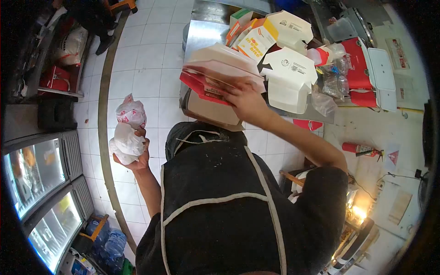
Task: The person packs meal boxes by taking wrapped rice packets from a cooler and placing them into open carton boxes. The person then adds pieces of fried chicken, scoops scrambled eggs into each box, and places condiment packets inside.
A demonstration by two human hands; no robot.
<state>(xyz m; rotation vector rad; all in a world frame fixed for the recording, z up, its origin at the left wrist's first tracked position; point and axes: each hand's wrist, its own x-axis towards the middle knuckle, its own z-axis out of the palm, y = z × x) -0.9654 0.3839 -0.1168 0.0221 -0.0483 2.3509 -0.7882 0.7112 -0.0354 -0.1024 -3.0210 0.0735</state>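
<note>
My left hand (140, 153) is closed around a bunched white plastic bag (127, 141), held out over the tiled floor. Just beyond it, against the held bag, is a second knotted plastic bag with pink print (131, 113); its contents are hidden. My right hand (247, 100) is at a stack of cardboard food boxes at the table's near edge, its fingers curled over a red printed box (201, 87). A pale box flap (220, 59) rises beside the fingers, slightly blurred. Below lies a brown cardboard box panel (213, 110).
White open food boxes (288, 80) and an orange-and-white printed box (257, 42) cover the metal table (204, 34). Clear plastic bags (335, 82) and a red case (360, 64) lie to the right. Lit glass-door fridges (34, 172) stand left; a person's shoe (105, 45) shows at upper left.
</note>
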